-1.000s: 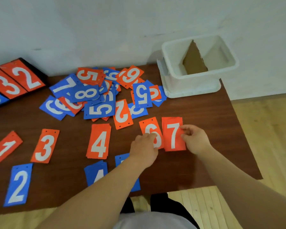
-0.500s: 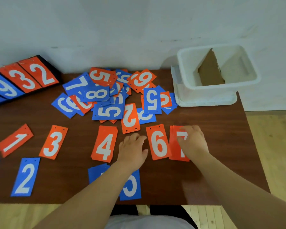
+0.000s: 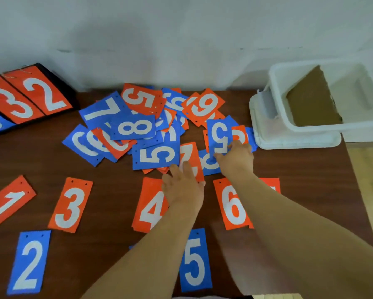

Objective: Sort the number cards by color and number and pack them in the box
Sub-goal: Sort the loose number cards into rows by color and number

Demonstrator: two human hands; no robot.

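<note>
Both hands at the card pile (image 3: 138, 126), left of the white box (image 3: 310, 128).
The left hand (image 3: 182, 190) lies flat, fingers straight, on an orange card (image 3: 190, 154); the right hand (image 3: 235, 160) touches an upside-down blue 5 (image 3: 219, 134) near the box, and I cannot tell whether it pinches the card. The orange 6 (image 3: 233, 206) lies nearer the person than the box.

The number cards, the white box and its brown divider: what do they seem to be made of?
Number cards: probably thin plastic or coated card, matte; they lie flat, with small punched holes near one edge. White box: moulded plastic, it seems, smooth with a rounded rim. Brown divider: most likely cardboard, dull and uneven at its edge.
</note>
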